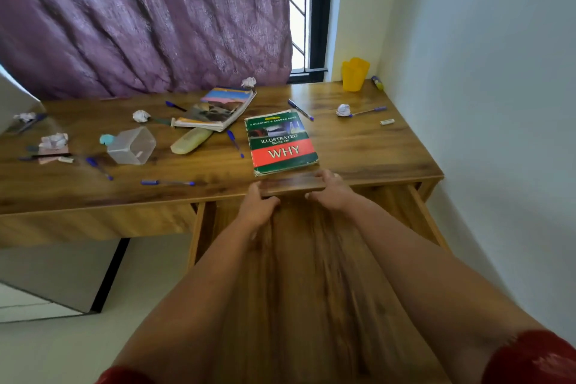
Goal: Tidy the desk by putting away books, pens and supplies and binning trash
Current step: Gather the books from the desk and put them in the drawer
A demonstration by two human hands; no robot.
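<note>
Both hands grip the front edge of a wooden desk drawer pulled out beneath the wooden desk: the left hand curls round the raised handle strip from its left end, the right hand clamps its right end. A green-and-red hardcover book titled "WHY" lies at the desk's front edge, just behind the hands. Blue pens, crumpled white paper balls and a clear plastic container are scattered towards the left edge; a yellow plastic cup stands at the far right corner.
</note>
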